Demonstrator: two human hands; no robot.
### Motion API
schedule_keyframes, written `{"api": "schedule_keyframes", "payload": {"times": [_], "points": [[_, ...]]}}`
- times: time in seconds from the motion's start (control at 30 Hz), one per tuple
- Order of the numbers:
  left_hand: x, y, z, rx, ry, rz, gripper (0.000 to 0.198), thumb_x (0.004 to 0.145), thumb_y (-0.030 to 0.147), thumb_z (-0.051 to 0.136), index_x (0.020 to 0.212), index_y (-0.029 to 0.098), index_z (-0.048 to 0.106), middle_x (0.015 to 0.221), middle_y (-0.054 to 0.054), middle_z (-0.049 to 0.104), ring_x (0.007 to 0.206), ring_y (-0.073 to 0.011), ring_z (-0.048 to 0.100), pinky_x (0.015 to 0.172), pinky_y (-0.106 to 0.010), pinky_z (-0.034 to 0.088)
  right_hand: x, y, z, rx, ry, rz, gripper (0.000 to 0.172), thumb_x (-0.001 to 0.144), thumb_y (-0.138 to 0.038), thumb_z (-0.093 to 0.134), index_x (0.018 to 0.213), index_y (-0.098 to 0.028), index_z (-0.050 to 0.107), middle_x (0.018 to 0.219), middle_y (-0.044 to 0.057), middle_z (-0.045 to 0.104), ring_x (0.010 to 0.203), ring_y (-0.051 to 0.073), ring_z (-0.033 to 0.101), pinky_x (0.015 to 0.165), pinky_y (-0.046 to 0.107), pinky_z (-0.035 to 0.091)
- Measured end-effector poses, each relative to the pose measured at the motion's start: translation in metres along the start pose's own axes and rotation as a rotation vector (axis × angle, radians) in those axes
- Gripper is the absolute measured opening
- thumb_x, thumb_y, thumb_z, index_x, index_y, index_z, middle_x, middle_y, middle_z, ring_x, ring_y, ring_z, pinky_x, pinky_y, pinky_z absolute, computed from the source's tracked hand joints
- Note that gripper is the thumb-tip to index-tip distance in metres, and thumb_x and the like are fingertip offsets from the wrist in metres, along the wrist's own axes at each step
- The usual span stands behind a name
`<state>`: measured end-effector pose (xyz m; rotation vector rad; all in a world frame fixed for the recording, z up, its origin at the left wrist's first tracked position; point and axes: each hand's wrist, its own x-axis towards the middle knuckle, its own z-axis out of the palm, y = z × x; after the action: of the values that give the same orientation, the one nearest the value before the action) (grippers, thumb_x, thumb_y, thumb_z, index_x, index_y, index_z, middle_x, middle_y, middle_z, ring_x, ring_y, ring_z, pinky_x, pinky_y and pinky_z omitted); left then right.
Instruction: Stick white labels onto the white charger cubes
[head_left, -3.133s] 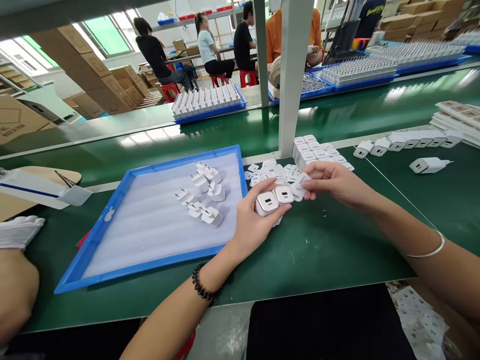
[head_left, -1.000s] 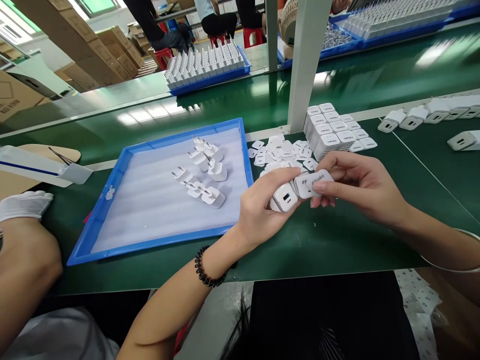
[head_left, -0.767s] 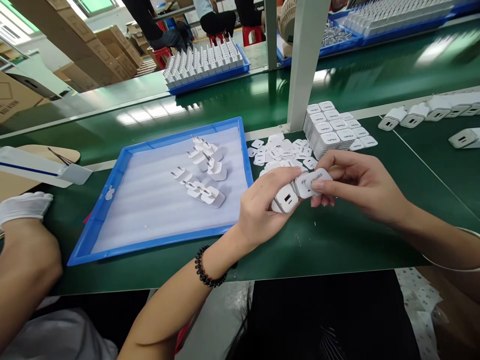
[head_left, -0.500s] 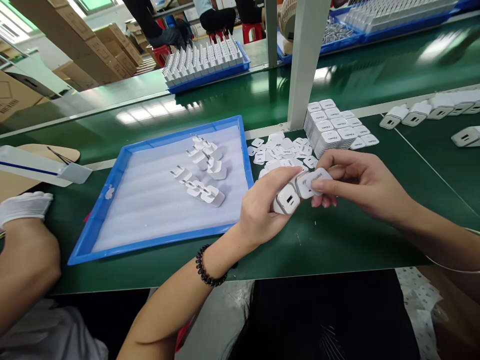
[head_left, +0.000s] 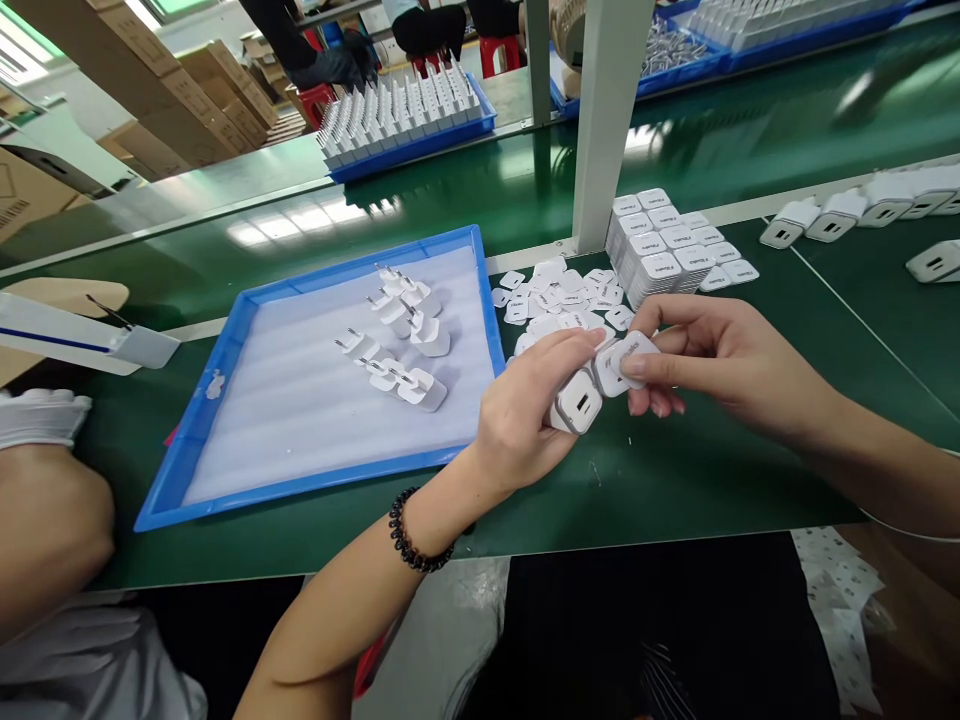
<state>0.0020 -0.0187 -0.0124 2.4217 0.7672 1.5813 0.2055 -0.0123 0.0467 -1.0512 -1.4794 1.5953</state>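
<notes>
My left hand (head_left: 525,420) is closed round white charger plugs (head_left: 579,402), their port faces toward me. My right hand (head_left: 720,358) pinches a small white label (head_left: 634,355) between thumb and fingers, pressed against the side of the plug held in the left hand. Both hands hover just above the green bench, right of a blue tray (head_left: 225,370) lined with white foam. Several finished plugs (head_left: 397,335) lie on their sides in that tray.
Loose labels (head_left: 559,298) and neat label stacks (head_left: 664,250) lie beside a white post (head_left: 607,110). A row of plugs (head_left: 855,210) runs along the right. A neighbour's white-gloved hand (head_left: 37,415) and forearm sit at the left. A full tray of plugs (head_left: 405,110) stands beyond the belt.
My right hand has picked up a label and brought it against the plug in the left hand, which turned the plugs slightly. The camera has tipped downward.
</notes>
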Motion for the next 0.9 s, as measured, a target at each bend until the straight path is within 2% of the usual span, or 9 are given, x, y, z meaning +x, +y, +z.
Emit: {"api": "schedule_keyframes", "payload": {"times": [0.43,0.57,0.7,0.9], "points": [[-0.0010,0.0033,0.0018,0.008,0.008,-0.028,0.047,0.090,0.023,0.071,0.133,0.022,0.051,0.127,-0.011,0.071,0.117,-0.0230,0.071,0.098,-0.038,0.063,-0.0005,0.0004,0.0053,0.051,0.065,0.006,0.035,0.070,-0.043,0.089,0.072,-0.024,0.060,0.055,0.000,0.070,0.041,0.013,0.058,0.042,0.028,0.046],[0.0013,0.0035,0.0004,0.036,0.004,0.012,0.040,0.091,0.023,0.071,0.128,0.021,0.055,0.126,-0.012,0.072,0.116,-0.0233,0.072,0.095,-0.038,0.064,-0.0018,-0.0015,0.0060,0.045,0.059,-0.011,0.036,0.071,-0.043,0.089,0.070,-0.024,0.059,0.054,0.000,0.069,0.040,0.012,0.057,0.041,0.027,0.047],[0.0045,0.0043,0.0000,0.049,0.008,0.035,0.034,0.088,0.020,0.074,0.119,0.020,0.060,0.123,-0.012,0.073,0.111,-0.0220,0.073,0.092,-0.035,0.065,-0.0031,-0.0003,0.0058,0.025,0.065,-0.027,0.035,0.072,-0.041,0.089,0.072,-0.024,0.058,0.054,-0.001,0.070,0.041,0.012,0.057,0.042,0.026,0.048],[0.0049,0.0054,0.0030,-0.027,0.045,-0.019,0.038,0.082,0.019,0.080,0.116,0.019,0.063,0.119,-0.012,0.075,0.111,-0.0220,0.074,0.095,-0.034,0.063,-0.0052,0.0039,0.0068,-0.040,0.086,-0.078,0.029,0.078,-0.035,0.085,0.078,-0.024,0.059,0.056,-0.002,0.069,0.044,0.011,0.058,0.044,0.024,0.048]]}}
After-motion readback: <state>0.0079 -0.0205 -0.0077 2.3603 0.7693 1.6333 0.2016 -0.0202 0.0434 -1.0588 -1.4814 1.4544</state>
